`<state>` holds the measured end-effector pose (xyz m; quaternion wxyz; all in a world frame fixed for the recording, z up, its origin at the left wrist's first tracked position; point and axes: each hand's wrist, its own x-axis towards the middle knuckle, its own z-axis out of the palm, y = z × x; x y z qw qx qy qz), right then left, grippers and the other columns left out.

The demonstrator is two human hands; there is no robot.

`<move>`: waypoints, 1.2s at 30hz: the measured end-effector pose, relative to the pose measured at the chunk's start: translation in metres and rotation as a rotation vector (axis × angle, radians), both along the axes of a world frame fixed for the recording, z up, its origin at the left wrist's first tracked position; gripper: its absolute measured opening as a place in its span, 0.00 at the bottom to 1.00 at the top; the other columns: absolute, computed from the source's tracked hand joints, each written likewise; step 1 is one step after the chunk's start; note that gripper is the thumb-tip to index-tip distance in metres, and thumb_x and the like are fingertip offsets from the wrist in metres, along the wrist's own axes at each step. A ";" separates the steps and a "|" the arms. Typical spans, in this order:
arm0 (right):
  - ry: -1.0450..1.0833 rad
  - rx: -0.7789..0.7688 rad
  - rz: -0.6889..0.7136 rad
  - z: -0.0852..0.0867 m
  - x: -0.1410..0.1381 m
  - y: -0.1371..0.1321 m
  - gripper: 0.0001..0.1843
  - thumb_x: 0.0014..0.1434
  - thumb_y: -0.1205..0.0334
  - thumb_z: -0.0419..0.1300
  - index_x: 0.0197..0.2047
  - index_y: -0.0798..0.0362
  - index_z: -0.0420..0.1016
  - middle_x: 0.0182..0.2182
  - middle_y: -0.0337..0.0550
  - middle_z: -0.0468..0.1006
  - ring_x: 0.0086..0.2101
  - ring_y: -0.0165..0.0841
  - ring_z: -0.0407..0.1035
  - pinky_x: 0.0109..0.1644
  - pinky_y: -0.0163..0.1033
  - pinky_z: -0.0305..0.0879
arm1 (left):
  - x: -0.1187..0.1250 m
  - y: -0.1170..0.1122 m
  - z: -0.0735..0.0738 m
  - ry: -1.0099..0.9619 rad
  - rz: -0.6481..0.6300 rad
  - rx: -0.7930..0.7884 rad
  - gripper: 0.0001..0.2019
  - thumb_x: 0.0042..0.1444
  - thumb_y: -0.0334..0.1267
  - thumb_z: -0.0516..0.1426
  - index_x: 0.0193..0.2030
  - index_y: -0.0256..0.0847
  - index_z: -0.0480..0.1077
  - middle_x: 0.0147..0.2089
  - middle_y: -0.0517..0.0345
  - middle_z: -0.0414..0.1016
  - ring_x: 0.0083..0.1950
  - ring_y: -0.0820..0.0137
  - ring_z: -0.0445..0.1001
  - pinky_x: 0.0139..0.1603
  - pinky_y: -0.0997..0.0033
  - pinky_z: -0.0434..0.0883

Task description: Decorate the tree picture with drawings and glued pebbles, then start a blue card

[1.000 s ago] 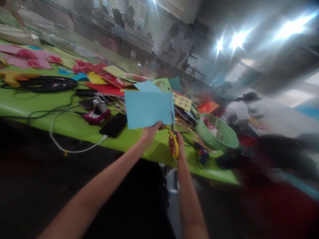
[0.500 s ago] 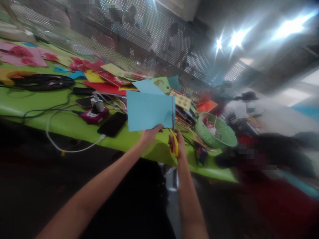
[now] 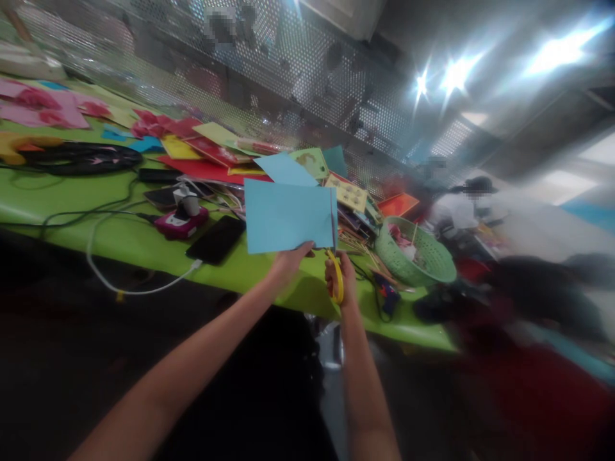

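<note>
My left hand pinches the lower edge of a light blue paper sheet held upright over the green table. My right hand is closed on the yellow handles of a pair of scissors. Their blades run up along the right edge of the sheet, where a narrow strip stands apart from the rest.
A black phone on a white cable, a pink device and dark cords lie left of the sheet. Coloured papers are piled behind. A green basket and a glue gun sit right. Another person sits beyond.
The scissors have moved up the right edge of the blue sheet, and a thin strip now parts from it. Both hands shifted slightly upward.
</note>
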<state>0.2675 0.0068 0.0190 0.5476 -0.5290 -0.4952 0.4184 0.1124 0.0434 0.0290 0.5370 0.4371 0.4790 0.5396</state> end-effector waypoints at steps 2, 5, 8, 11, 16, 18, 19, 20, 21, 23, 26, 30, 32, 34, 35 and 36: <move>-0.007 0.000 -0.004 0.001 0.001 0.000 0.27 0.51 0.40 0.69 0.46 0.46 0.66 0.21 0.24 0.66 0.15 0.20 0.56 0.14 0.24 0.52 | -0.001 -0.001 0.001 0.022 -0.003 -0.001 0.13 0.53 0.49 0.62 0.28 0.42 0.78 0.35 0.51 0.84 0.42 0.59 0.81 0.58 0.57 0.71; -0.017 0.008 -0.007 0.004 0.003 -0.002 0.27 0.52 0.40 0.68 0.47 0.46 0.66 0.21 0.25 0.67 0.15 0.21 0.57 0.15 0.24 0.54 | -0.001 -0.004 0.001 0.051 -0.007 0.008 0.13 0.53 0.49 0.62 0.27 0.42 0.78 0.35 0.51 0.84 0.42 0.58 0.80 0.58 0.56 0.70; -0.021 0.017 -0.011 0.007 0.003 -0.003 0.28 0.53 0.39 0.68 0.47 0.46 0.65 0.21 0.25 0.68 0.15 0.22 0.59 0.15 0.25 0.55 | 0.001 -0.009 0.000 0.071 -0.013 0.021 0.14 0.53 0.50 0.62 0.25 0.43 0.77 0.34 0.51 0.84 0.41 0.59 0.79 0.57 0.57 0.70; -0.022 0.020 -0.007 0.010 0.004 -0.004 0.29 0.53 0.38 0.68 0.48 0.46 0.65 0.21 0.25 0.69 0.14 0.21 0.58 0.14 0.26 0.53 | 0.001 -0.013 0.000 0.077 -0.018 0.014 0.14 0.53 0.50 0.62 0.26 0.43 0.77 0.34 0.52 0.84 0.42 0.59 0.79 0.57 0.58 0.69; -0.013 0.025 0.000 0.011 0.002 -0.005 0.28 0.54 0.37 0.67 0.47 0.46 0.64 0.19 0.23 0.66 0.12 0.21 0.55 0.13 0.25 0.51 | 0.002 -0.014 0.000 0.082 -0.018 -0.017 0.15 0.51 0.52 0.62 0.25 0.43 0.77 0.34 0.52 0.84 0.42 0.57 0.79 0.56 0.57 0.69; -0.008 0.029 -0.002 0.011 0.001 -0.006 0.28 0.54 0.37 0.67 0.47 0.46 0.63 0.19 0.23 0.65 0.13 0.20 0.54 0.14 0.25 0.52 | 0.003 -0.014 -0.001 0.071 -0.022 -0.019 0.15 0.51 0.52 0.62 0.26 0.43 0.77 0.35 0.52 0.84 0.42 0.58 0.79 0.57 0.57 0.69; -0.006 0.031 -0.003 0.011 0.000 -0.006 0.28 0.54 0.37 0.67 0.47 0.46 0.63 0.19 0.22 0.65 0.13 0.20 0.53 0.14 0.25 0.51 | 0.004 -0.014 -0.001 0.063 -0.026 -0.019 0.15 0.51 0.52 0.62 0.26 0.43 0.77 0.35 0.52 0.84 0.42 0.58 0.79 0.56 0.57 0.69; -0.005 0.033 -0.004 0.010 0.000 -0.006 0.28 0.54 0.37 0.67 0.46 0.46 0.63 0.19 0.22 0.65 0.13 0.20 0.53 0.14 0.25 0.51 | 0.004 -0.013 -0.002 0.056 -0.028 -0.020 0.15 0.51 0.52 0.62 0.27 0.43 0.78 0.35 0.52 0.84 0.42 0.59 0.79 0.56 0.57 0.69; -0.005 0.033 -0.005 0.010 0.000 -0.006 0.28 0.54 0.37 0.67 0.46 0.46 0.63 0.19 0.22 0.65 0.13 0.20 0.53 0.14 0.25 0.51 | 0.005 -0.013 -0.002 0.050 -0.028 -0.021 0.15 0.51 0.52 0.62 0.28 0.43 0.78 0.35 0.52 0.84 0.42 0.59 0.80 0.56 0.57 0.69; -0.005 0.035 -0.007 0.010 0.000 -0.006 0.27 0.54 0.38 0.67 0.45 0.46 0.63 0.19 0.22 0.65 0.13 0.20 0.52 0.14 0.25 0.50 | 0.005 -0.013 -0.002 0.043 -0.025 -0.027 0.14 0.51 0.52 0.62 0.28 0.43 0.78 0.35 0.51 0.84 0.42 0.59 0.80 0.56 0.57 0.70; -0.007 0.036 -0.014 0.010 0.001 -0.005 0.28 0.54 0.38 0.68 0.45 0.46 0.63 0.20 0.23 0.65 0.13 0.20 0.53 0.14 0.25 0.52 | 0.005 -0.013 -0.002 0.035 -0.023 -0.040 0.14 0.51 0.52 0.63 0.27 0.43 0.78 0.35 0.50 0.84 0.42 0.58 0.80 0.56 0.57 0.70; -0.010 0.042 -0.021 0.012 0.004 -0.007 0.28 0.55 0.37 0.66 0.47 0.46 0.64 0.21 0.24 0.67 0.13 0.20 0.55 0.14 0.25 0.53 | 0.006 -0.015 -0.005 0.026 -0.037 -0.043 0.14 0.50 0.51 0.64 0.29 0.43 0.78 0.34 0.51 0.84 0.41 0.58 0.80 0.56 0.57 0.70; -0.018 0.037 -0.014 0.013 0.007 -0.007 0.29 0.55 0.36 0.66 0.49 0.46 0.64 0.21 0.25 0.68 0.14 0.21 0.56 0.14 0.25 0.52 | 0.007 -0.017 -0.007 0.024 -0.043 -0.045 0.13 0.49 0.51 0.64 0.29 0.43 0.78 0.33 0.51 0.84 0.41 0.59 0.80 0.56 0.57 0.70; -0.029 0.030 -0.007 0.015 0.010 -0.008 0.30 0.54 0.37 0.67 0.50 0.46 0.65 0.22 0.25 0.68 0.14 0.21 0.57 0.13 0.26 0.52 | 0.009 -0.018 -0.009 0.019 -0.047 -0.050 0.13 0.50 0.51 0.64 0.29 0.42 0.78 0.32 0.51 0.84 0.40 0.59 0.80 0.56 0.58 0.71; -0.034 0.025 -0.002 0.017 0.011 -0.009 0.30 0.54 0.37 0.68 0.50 0.46 0.65 0.22 0.26 0.69 0.14 0.21 0.58 0.13 0.26 0.53 | 0.009 -0.018 -0.009 0.016 -0.050 -0.053 0.13 0.50 0.50 0.64 0.29 0.42 0.79 0.32 0.51 0.84 0.39 0.60 0.80 0.55 0.58 0.71; -0.037 0.021 0.006 0.018 0.012 -0.010 0.30 0.54 0.38 0.68 0.51 0.46 0.65 0.23 0.26 0.69 0.14 0.21 0.58 0.14 0.26 0.53 | 0.009 -0.019 -0.009 0.014 -0.053 -0.056 0.13 0.50 0.50 0.64 0.30 0.42 0.79 0.32 0.52 0.84 0.39 0.60 0.80 0.55 0.58 0.72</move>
